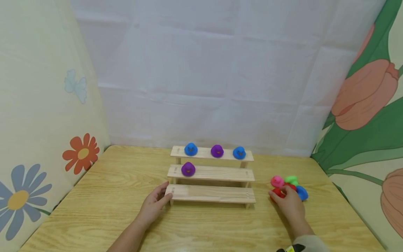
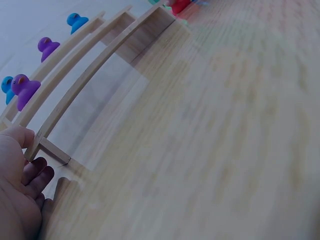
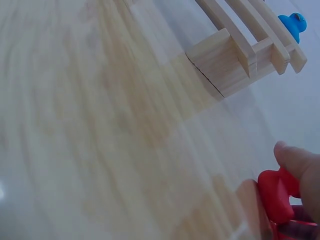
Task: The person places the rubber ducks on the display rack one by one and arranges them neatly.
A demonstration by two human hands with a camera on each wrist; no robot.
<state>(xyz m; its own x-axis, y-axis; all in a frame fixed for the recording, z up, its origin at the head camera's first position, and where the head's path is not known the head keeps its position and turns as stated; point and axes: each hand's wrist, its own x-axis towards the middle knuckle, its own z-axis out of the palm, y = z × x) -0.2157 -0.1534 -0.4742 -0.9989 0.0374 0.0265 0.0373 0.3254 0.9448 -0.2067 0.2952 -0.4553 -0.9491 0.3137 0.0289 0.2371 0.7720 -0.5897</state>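
A three-step wooden rack (image 1: 211,193) stands on the table. My left hand (image 1: 153,204) grips the left end of its lowest step, thumb on the board and fingers curled below, as the left wrist view shows. My right hand (image 1: 292,205), right of the rack, holds a red rubber duck (image 3: 275,196) between thumb and fingers. Around it lie a pink duck (image 1: 277,181), a green duck (image 1: 291,180), a blue duck (image 1: 302,193) and another red one, partly covered by the hand. On the top step sit two blue ducks with a purple duck (image 1: 217,151) between them.
Another purple duck (image 1: 188,169) sits near the left end of the middle step. The wood-grain table (image 1: 201,227) is bounded by a white cloth (image 1: 201,70) behind, and flower-printed cloths (image 1: 41,115) rise at both sides.
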